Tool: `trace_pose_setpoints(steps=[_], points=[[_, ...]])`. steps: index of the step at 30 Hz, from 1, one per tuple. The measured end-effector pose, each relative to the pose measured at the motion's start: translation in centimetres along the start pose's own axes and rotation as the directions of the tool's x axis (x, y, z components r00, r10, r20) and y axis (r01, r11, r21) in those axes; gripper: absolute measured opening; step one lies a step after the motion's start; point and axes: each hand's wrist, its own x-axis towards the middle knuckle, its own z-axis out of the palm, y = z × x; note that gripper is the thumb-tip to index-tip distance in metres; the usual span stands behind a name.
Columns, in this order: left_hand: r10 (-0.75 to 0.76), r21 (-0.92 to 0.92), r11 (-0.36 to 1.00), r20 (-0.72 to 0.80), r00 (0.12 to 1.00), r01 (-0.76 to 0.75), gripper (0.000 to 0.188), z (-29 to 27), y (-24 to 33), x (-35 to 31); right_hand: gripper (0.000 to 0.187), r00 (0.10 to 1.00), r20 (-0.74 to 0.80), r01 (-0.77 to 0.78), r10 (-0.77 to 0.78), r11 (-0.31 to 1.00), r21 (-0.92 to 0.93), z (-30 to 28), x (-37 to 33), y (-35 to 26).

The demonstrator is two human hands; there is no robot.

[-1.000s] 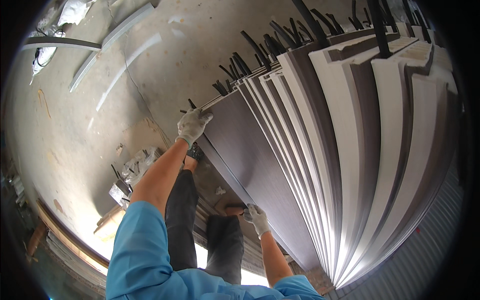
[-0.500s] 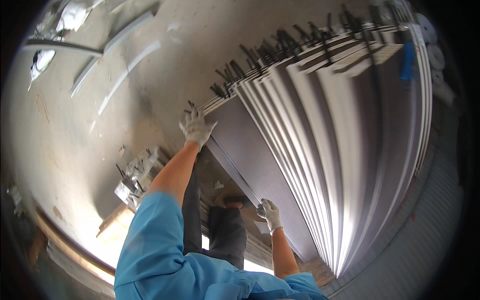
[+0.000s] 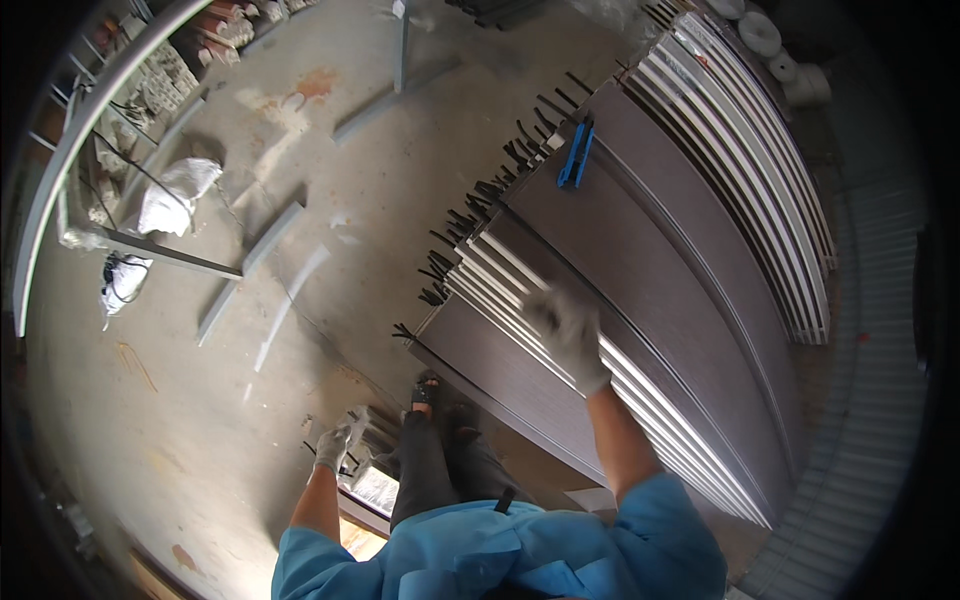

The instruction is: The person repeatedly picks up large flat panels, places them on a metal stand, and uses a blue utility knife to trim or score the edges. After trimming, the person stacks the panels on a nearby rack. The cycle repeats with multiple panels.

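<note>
My gloved left hand (image 3: pixel 335 443) is low beside my leg, at a clear plastic-wrapped bundle (image 3: pixel 374 490) with thin black strips around it. Its fingers look curled, but what they hold is hidden. Over the stacked panels (image 3: pixel 640 230) hangs my gloved right hand (image 3: pixel 568 335), smeared by motion, so its fingers cannot be read. These long panels have brownish-grey faces and white edges, and they lie fanned out in layers. Short black strips (image 3: pixel 487 190) stick out of their far ends. A blue tool with two long parts (image 3: pixel 575 155) rests on top of a panel.
Grey metal bars (image 3: pixel 270 240) lie on the concrete floor at left, near white bags (image 3: pixel 180 195) and a curved metal frame (image 3: pixel 40 215). White rolls (image 3: pixel 760 35) stand at the far right. Corrugated sheeting (image 3: pixel 870 400) runs along the right side.
My left hand has left the panel's far corner and come down to the plastic bundle. My right hand has moved up and forward from the near panel's edge to over the stack. The view has shifted.
</note>
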Motion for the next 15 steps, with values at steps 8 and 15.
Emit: trace_pose_setpoints(steps=[8,15], points=[[-0.016,-0.631,0.776,-0.008,1.0,0.007,0.028,-2.4,-2.1,-10.8,0.068,0.843,-0.53,-0.216,0.094,0.961,-0.173,-5.2,13.3,1.0],[0.227,0.054,0.97,0.138,0.964,-0.237,0.031,-7.7,-1.9,-10.5,0.077,0.837,-0.434,-0.524,0.334,0.716,-0.461,-4.8,19.5,2.5]])
